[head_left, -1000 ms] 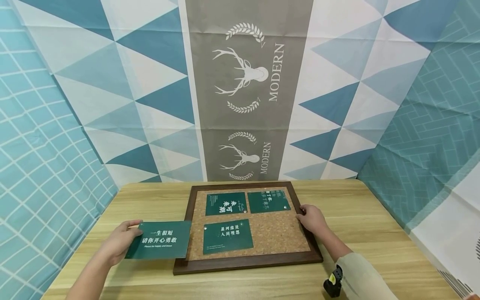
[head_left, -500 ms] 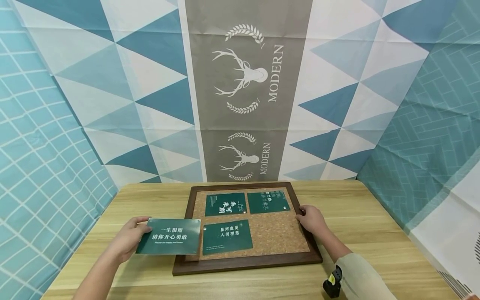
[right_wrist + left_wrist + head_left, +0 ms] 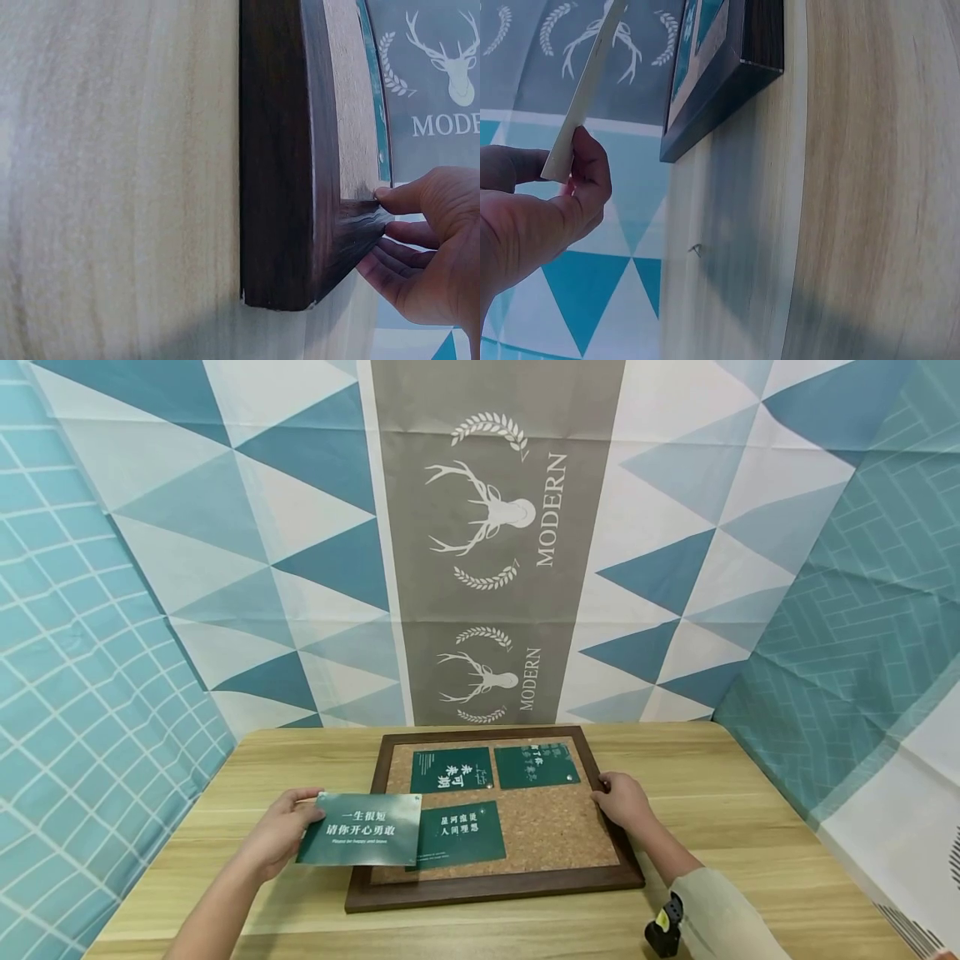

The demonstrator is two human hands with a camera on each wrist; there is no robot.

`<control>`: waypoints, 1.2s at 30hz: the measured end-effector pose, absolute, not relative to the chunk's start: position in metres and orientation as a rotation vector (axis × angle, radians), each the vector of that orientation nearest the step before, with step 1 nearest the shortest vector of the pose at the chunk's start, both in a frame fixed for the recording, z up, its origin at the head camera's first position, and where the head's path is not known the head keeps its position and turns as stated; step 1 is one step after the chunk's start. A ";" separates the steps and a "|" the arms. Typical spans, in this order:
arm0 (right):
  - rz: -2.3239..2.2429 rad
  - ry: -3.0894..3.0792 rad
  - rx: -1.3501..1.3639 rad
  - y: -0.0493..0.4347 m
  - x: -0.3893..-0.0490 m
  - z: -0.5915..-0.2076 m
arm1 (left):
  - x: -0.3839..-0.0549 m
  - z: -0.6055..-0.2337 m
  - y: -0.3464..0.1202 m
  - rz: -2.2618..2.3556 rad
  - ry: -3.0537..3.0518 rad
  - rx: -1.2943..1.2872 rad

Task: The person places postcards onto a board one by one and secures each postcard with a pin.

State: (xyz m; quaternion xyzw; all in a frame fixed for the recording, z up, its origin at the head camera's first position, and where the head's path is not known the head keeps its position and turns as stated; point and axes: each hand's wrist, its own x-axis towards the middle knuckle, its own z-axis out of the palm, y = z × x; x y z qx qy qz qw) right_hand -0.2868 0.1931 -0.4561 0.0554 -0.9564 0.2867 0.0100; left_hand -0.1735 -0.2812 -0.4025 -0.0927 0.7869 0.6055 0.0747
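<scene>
My left hand (image 3: pixel 281 833) pinches a green card (image 3: pixel 356 843) with white lettering between thumb and fingers. The card is held up over the left side of a corkboard (image 3: pixel 555 827) with a dark wooden frame. In the left wrist view, the held card (image 3: pixel 585 90) shows nearly edge-on. My right hand (image 3: pixel 628 802) grips the board's right edge; in the right wrist view its thumb and fingers pinch the dark frame (image 3: pixel 277 165). Two green cards lie along the board's upper part. The lower-left card (image 3: pixel 468 833) is partly covered by the held one.
The board lies on a wood-grain table (image 3: pixel 720 860). A small, unclear object (image 3: pixel 695 249) is on the tabletop in the left wrist view. A patterned cloth backdrop (image 3: pixel 487 527) with deer heads rises behind the table. Bare cork shows at the board's lower right.
My left hand has carried the green card rightward and slightly upward in view, from beside the board to overlapping the lower-left card. The right hand and the board have stayed in place.
</scene>
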 end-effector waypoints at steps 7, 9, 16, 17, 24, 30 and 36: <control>0.885 -2.989 0.166 0.193 -0.288 -0.457 | -0.177 -0.404 -0.272 1.848 2.354 -0.269; 0.883 -2.992 0.162 0.193 -0.288 -0.457 | -0.179 -0.405 -0.269 1.856 2.350 -0.269; 0.886 -2.996 0.157 0.194 -0.290 -0.457 | -0.185 -0.408 -0.257 1.892 2.321 -0.269; 0.883 -2.996 0.159 0.194 -0.290 -0.458 | -0.186 -0.409 -0.255 1.895 2.319 -0.270; 0.879 -3.000 0.160 0.194 -0.290 -0.458 | -0.188 -0.412 -0.246 1.922 2.309 -0.282; 0.888 -3.001 0.164 0.195 -0.289 -0.457 | -0.190 -0.413 -0.238 1.951 2.292 -0.287; 0.891 -3.012 0.158 0.194 -0.289 -0.455 | -0.194 -0.415 -0.227 1.953 2.286 -0.286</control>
